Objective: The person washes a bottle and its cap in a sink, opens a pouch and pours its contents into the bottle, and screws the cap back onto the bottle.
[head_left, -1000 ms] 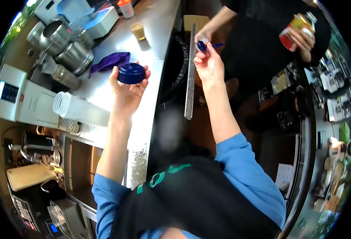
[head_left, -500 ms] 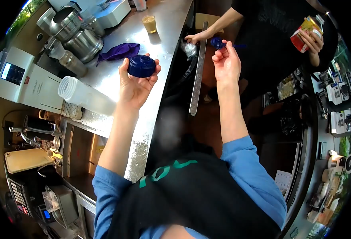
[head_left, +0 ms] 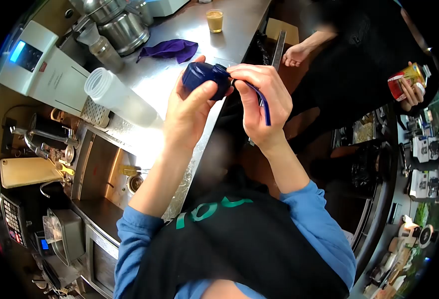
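Observation:
My left hand is wrapped round a dark blue round lid, which is tilted toward the right. Between the thumb and fingers of my right hand is a small blue cap with a curved blue strap hanging down beside the palm. Cap and lid meet, or nearly so; my fingers partly hide the place. Below and left of the lid, a translucent bottle without a lid lies slanted over the metal counter.
A purple cloth and a cup of brown liquid are on the counter. A white machine and a sink are at the left. A co-worker's hand is beyond mine; the other holds a red-yellow can.
My right hand has come left with the small cap to the lid, which my left hand has tilted. The co-worker's lower hand has drawn back from the bin.

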A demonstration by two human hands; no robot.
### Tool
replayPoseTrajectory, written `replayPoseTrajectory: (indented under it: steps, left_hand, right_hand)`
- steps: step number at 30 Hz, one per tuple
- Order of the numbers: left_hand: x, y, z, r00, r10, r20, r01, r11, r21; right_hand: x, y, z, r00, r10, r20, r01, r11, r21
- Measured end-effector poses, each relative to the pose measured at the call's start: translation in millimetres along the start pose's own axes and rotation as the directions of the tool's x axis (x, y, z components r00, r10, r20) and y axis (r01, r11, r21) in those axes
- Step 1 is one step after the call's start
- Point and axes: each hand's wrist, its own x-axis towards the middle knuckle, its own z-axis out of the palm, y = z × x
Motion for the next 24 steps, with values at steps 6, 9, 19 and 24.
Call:
replayPoseTrajectory:
  steps: [6,9,19,24]
  left_hand:
    - [-15,13,8,0.942,0.334,0.039,-0.3,0.784,0.543]
    - [-19,15,2,0.899,0.428,0.093,-0.377,0.647,0.663]
    - [-35,38,-20,0.788,0.61,0.086,-0.308,0.27,0.912]
    - [-54,35,-26,0.784,0.616,0.071,-0.221,0.171,0.96]
  right_hand:
    - [6,-14,11,0.997,0.028,0.074,-0.026,0.999,-0.03]
    - [10,-19,20,0.994,0.05,0.096,-0.049,0.999,-0.008]
    - [14,-40,59,0.955,0.15,0.257,-0.173,0.983,0.068]
    - [-6,-47,70,0.925,0.25,0.286,-0.297,0.946,0.133]
